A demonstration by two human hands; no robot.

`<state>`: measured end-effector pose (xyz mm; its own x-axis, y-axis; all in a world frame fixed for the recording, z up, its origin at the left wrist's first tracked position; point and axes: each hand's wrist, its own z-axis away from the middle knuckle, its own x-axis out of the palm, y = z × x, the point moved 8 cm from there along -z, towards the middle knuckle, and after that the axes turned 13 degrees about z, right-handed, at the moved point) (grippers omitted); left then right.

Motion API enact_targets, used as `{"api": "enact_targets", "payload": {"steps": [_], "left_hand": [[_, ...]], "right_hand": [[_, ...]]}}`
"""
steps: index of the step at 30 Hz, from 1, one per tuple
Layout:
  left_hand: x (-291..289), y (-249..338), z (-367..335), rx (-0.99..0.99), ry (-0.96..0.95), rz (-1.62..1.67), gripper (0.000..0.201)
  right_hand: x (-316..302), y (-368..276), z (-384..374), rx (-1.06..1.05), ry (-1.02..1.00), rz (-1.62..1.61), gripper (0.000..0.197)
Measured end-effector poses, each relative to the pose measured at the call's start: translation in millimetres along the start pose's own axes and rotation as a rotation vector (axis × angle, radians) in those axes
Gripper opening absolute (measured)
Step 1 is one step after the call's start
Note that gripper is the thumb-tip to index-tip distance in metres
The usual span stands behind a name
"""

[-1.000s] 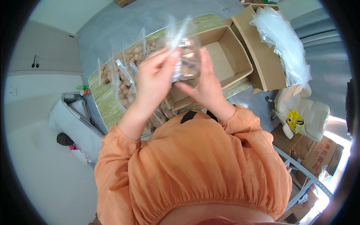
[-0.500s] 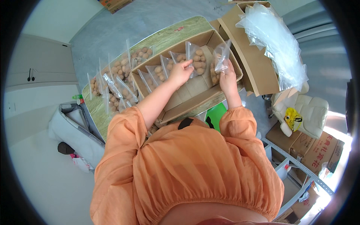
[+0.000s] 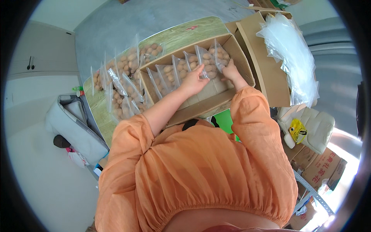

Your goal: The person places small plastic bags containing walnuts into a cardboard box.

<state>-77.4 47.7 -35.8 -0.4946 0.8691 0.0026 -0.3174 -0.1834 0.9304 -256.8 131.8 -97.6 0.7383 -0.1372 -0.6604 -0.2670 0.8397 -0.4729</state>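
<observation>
Nut bags line the box centrally, with other bags on the table at left; left hand spread, right hand grip indeterminable.

A green wood-grained table carries a cardboard box and, beside it, clear bags of round brown pieces

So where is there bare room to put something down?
Two patches: the tabletop strip between the box and the table's far edge, and the box bottom between the bag row and the near wall. It's crowded left of the box, where filled bags cluster, and at the row, where left hand and right hand are.
</observation>
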Motion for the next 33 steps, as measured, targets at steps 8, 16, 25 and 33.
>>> {"api": "enact_targets", "payload": {"steps": [8, 16, 25, 33], "left_hand": [[16, 1, -1, 0.174, -0.067, 0.134, 0.073], [-43, 23, 70, 0.210, 0.028, 0.123, 0.044], [-216, -42, 265, 0.258, 0.916, 0.051, 0.036], [-162, -104, 336, -0.099, 1.064, -0.432, 0.055]], "right_hand": [[59, -1, -10, 0.176, -0.263, -1.067, 0.029], [50, 19, -29, 0.126, -0.120, -0.602, 0.039], [7, -26, 8, -0.154, 0.156, -0.316, 0.059], [30, -167, 177, -0.935, 0.521, -0.096, 0.033]]}}
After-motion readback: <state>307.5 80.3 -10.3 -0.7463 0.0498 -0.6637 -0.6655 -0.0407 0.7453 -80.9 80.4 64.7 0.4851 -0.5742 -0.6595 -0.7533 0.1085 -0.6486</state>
